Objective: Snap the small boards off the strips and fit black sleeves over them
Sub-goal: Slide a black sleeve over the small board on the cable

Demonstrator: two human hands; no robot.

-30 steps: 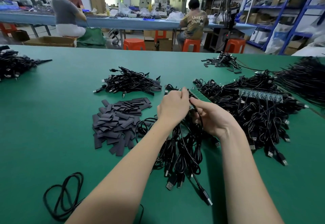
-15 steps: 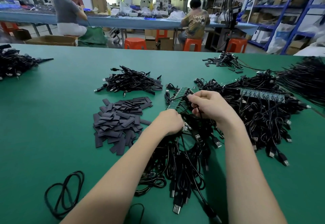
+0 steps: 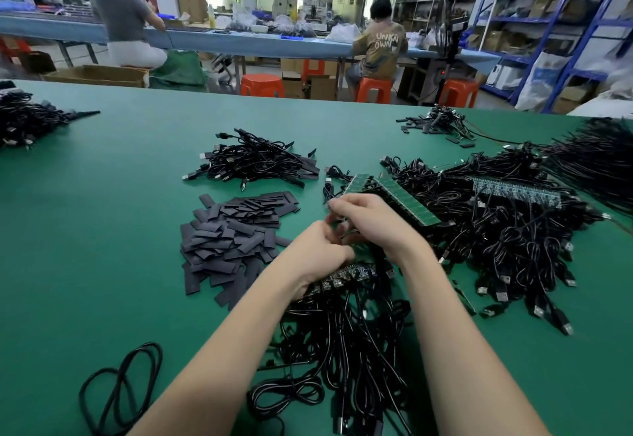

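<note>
My left hand (image 3: 318, 254) grips a strip of small boards (image 3: 342, 276) with black cables hanging from it toward me. My right hand (image 3: 373, 223) sits just above and right of it, fingers curled at the strip's upper end; what they pinch is blurred. A second, green strip (image 3: 404, 201) lies beyond my right hand on the cable heap. A third strip (image 3: 513, 190) rests farther right. The pile of flat black sleeves (image 3: 236, 237) lies left of my hands on the green table (image 3: 102, 230).
A heap of black USB cables (image 3: 496, 240) fills the right side, and a smaller bundle (image 3: 257, 161) lies behind the sleeves. A loose cable loop (image 3: 120, 391) lies near left. More cables (image 3: 24, 120) sit far left. Two people work at a bench behind.
My left hand pulled its strip and hanging cables down toward me. My right hand left the green strip and closed in on my left hand.
</note>
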